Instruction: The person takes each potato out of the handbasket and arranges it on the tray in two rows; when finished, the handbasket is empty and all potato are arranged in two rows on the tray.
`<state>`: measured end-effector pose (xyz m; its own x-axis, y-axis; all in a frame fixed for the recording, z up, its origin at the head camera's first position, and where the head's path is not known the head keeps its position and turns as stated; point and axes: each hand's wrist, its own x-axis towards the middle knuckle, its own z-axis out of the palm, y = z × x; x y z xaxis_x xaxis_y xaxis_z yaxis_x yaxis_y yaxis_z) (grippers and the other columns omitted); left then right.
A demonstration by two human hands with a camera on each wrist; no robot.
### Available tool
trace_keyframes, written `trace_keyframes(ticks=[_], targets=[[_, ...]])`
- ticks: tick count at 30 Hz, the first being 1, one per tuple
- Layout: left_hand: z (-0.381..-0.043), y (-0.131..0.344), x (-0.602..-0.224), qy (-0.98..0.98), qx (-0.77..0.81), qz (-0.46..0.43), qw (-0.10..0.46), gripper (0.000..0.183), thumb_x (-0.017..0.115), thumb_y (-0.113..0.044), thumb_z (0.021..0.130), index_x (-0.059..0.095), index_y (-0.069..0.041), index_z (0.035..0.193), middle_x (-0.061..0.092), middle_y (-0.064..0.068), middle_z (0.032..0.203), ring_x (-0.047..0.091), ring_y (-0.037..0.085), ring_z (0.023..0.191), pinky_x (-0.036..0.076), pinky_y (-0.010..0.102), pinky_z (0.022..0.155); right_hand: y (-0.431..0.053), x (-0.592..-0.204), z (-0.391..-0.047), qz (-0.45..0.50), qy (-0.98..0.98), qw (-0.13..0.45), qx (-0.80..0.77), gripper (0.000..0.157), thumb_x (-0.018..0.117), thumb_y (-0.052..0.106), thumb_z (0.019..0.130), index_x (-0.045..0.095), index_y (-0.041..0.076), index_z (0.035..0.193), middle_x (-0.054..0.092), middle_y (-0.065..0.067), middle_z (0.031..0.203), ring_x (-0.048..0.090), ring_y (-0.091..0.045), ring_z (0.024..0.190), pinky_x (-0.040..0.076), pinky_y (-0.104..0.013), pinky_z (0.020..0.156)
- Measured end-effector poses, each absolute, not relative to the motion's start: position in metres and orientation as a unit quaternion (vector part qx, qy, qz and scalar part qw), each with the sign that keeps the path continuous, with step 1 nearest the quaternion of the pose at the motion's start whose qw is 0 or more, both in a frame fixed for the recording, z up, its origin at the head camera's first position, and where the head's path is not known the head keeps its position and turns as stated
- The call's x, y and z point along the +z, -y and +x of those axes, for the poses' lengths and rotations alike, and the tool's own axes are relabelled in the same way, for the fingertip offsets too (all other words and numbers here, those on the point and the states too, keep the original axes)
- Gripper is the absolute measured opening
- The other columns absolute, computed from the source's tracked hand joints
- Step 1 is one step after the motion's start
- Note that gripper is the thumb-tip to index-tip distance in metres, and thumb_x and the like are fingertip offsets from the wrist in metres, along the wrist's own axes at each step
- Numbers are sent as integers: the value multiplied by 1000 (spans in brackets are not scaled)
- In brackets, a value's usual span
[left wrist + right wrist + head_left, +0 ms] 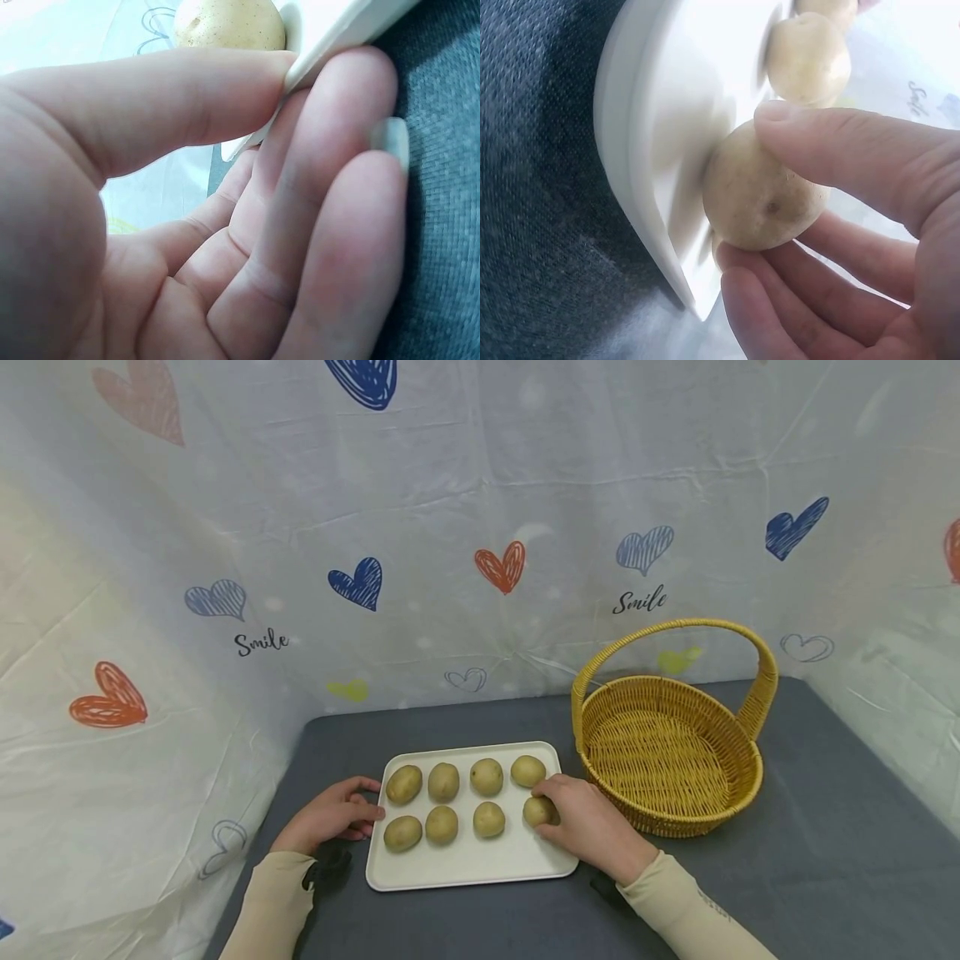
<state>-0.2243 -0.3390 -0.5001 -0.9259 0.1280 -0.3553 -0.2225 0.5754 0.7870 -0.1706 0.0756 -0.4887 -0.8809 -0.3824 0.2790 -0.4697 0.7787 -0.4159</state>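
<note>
On the table lies a white rectangular tray (480, 864) with several potatoes (442, 825) in two rows. At the tray's left rim is my left hand (337, 814). Its thumb (225, 90) is on the edge and its fingers reach beneath, pinching the rim. My right hand (592, 827) grips the potato (754, 199) at the right end of the near row, thumb on one side and fingers on the other. That potato is at the tray's surface; whether it touches cannot be told. Part of it is hidden by the hand in the head view.
A round yellow wicker basket (660, 760) with a tall arched handle (686, 625) stands right of the tray, nothing inside it. Dark grey cloth (817, 827) covers the table. A white curtain (427, 635) printed with hearts hangs behind and at both sides.
</note>
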Motion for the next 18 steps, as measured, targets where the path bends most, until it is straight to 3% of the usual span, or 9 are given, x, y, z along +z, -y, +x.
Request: trace_keyframes(ticks=[11, 18], targets=[[-221, 340, -500, -866, 462, -31, 191, 62, 83, -25, 95, 56, -4, 146, 70, 7, 84, 71, 19, 76, 60, 34, 71, -76, -488, -171, 236, 937, 94, 240, 42, 95, 12, 75, 77, 8, 114, 76, -1, 106, 68, -11, 91, 57, -31, 78], [-226, 340, -501, -870, 456, -28, 187, 61, 83, -26, 96, 56, -3, 145, 71, 8, 86, 72, 18, 77, 61, 33, 72, -86, -473, -162, 217, 938, 66, 262, 47, 93, 19, 85, 76, 6, 126, 77, -7, 122, 74, -21, 108, 61, -41, 91]])
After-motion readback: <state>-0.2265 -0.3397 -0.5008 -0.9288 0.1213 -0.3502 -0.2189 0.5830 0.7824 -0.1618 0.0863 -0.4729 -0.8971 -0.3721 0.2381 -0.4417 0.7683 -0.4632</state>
